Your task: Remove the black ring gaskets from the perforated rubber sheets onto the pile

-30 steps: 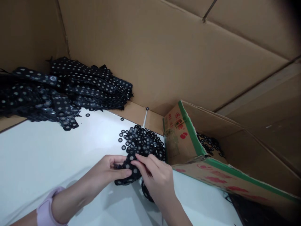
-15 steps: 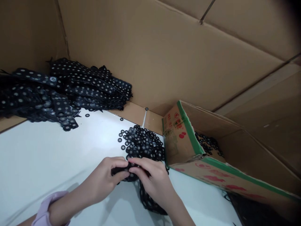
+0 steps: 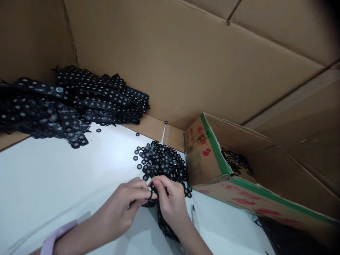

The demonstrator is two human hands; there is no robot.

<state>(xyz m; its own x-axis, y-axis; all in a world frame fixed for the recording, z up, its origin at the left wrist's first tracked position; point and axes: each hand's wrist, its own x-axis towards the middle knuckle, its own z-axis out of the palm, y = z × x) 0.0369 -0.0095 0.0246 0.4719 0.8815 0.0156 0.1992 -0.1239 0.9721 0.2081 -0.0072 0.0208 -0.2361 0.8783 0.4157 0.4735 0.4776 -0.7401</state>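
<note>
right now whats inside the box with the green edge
Inside the box, small black rings lie on its floor against the far side. The near wall covers the rest of the floor, so how many there are cannot be seen.

There is one view only, from a camera on the person's head. It looks forward and down, close over the white surface [image 3: 53, 177], towards the cardboard wall [image 3: 172, 63] behind and the hands [image 3: 148, 202].
</note>
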